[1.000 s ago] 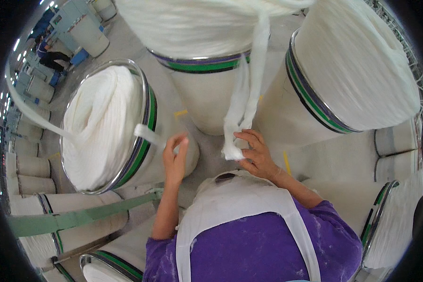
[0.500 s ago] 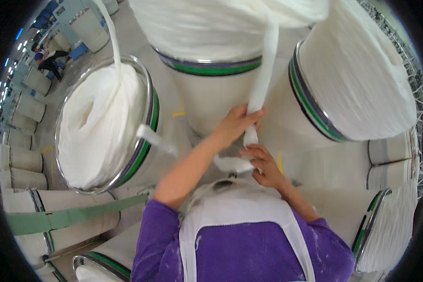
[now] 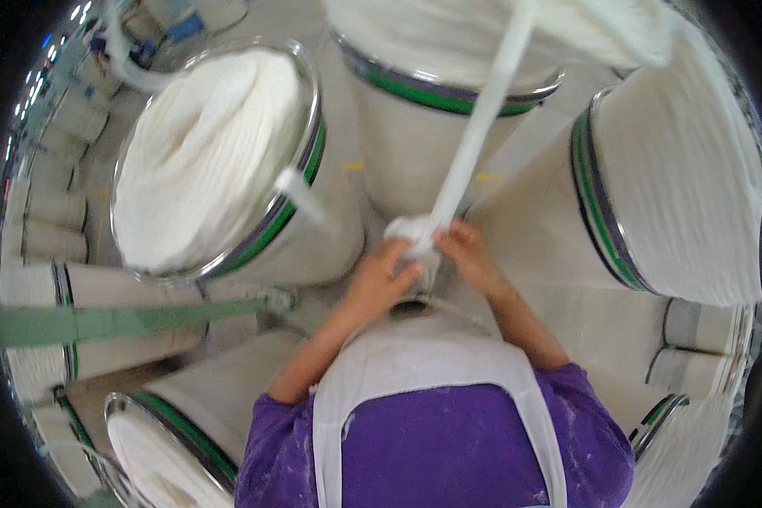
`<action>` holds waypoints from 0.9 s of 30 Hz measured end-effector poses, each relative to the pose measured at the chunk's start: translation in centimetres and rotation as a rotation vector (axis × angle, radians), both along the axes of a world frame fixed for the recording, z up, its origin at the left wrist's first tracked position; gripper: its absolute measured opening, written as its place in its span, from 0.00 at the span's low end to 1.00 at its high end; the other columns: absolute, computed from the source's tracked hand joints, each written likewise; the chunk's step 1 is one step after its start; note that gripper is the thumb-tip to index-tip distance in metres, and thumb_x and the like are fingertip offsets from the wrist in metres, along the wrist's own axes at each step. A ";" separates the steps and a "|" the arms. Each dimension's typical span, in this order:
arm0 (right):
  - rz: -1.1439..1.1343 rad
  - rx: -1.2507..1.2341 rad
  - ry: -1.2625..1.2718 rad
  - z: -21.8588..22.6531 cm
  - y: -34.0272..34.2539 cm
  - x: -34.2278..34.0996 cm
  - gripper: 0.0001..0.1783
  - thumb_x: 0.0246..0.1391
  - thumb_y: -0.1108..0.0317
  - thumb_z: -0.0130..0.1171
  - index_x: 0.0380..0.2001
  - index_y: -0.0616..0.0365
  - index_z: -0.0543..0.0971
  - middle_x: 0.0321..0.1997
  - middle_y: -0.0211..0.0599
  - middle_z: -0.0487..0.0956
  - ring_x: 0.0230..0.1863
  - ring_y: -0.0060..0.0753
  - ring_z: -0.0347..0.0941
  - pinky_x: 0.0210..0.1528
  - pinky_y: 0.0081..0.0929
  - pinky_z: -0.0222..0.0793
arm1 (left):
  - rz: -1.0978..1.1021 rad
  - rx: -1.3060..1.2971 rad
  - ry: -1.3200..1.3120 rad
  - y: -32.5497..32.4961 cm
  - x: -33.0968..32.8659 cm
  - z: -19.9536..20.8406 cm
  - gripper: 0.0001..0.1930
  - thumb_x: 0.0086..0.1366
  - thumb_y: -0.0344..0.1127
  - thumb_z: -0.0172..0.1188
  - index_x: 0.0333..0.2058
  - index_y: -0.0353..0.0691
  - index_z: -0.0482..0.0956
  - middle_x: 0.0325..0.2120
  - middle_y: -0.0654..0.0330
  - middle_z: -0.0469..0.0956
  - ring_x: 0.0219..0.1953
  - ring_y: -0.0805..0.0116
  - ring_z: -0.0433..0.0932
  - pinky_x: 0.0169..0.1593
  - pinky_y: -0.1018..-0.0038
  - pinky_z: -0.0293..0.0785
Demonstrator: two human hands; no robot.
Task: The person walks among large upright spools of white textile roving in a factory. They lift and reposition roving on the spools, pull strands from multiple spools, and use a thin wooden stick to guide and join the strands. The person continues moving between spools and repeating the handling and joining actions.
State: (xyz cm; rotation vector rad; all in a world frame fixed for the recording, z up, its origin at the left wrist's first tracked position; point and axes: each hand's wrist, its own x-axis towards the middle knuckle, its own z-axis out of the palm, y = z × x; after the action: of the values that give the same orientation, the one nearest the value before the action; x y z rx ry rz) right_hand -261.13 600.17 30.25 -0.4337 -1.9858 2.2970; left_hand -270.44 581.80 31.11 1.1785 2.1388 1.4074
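Note:
A long white sliver of fibre [image 3: 474, 148] runs taut from the heaped can at the top down to my hands, just in front of my apron. My right hand [image 3: 472, 258] is closed on the sliver, thumb and fingers around its lower part. Beside it, my left hand [image 3: 381, 284] has its fingers bent against the bunched lower end of the same sliver, gripping it. The bunch [image 3: 411, 229] shows white above the fingers; part of it is hidden by both hands.
Tall cans stand close around me: a left can [image 3: 212, 161], a far can [image 3: 449, 93] and a right can [image 3: 669, 186], all heaped with white sliver. A short loose sliver end [image 3: 300, 190] hangs over the left can's rim. A green bar [image 3: 135, 320] juts in from the left.
Both hands have drawn nearer my body, the left one from higher on the sliver. The lower end is now bunched between them. My view has shifted, and the strand above the left can hangs lower.

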 end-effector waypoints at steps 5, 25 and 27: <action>-0.141 -0.066 0.044 0.0 -0.1 -2.9 0.14 0.64 0.63 0.51 0.46 0.60 0.77 0.40 0.25 0.77 0.44 0.17 0.69 0.52 0.21 0.64 | 0.611 0.201 -0.142 -7.8 -3.3 -0.1 0.14 0.65 0.37 0.57 0.45 0.35 0.76 0.44 0.57 0.77 0.45 0.67 0.74 0.50 0.72 0.68; 0.447 0.331 0.068 -5.2 -5.0 -10.6 0.52 0.37 0.49 0.74 0.60 0.63 0.60 0.59 0.45 0.67 0.60 0.43 0.61 0.63 0.39 0.57 | -0.359 0.342 -0.669 3.0 -11.1 3.0 0.33 0.51 0.50 0.70 0.52 0.36 0.74 0.49 0.55 0.75 0.47 0.68 0.72 0.55 0.70 0.65; 0.372 0.335 -0.022 -6.3 -6.8 -10.3 0.53 0.37 0.49 0.74 0.61 0.63 0.59 0.61 0.45 0.64 0.62 0.42 0.59 0.64 0.39 0.55 | -0.519 0.130 -0.704 3.1 -11.5 2.6 0.30 0.52 0.49 0.70 0.50 0.36 0.76 0.45 0.56 0.77 0.46 0.69 0.72 0.54 0.71 0.66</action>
State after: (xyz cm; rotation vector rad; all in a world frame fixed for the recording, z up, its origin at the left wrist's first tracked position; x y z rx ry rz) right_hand -271.38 593.33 23.92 -0.0653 -2.5833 2.0719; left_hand -281.93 584.88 33.67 0.9755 1.1804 1.4344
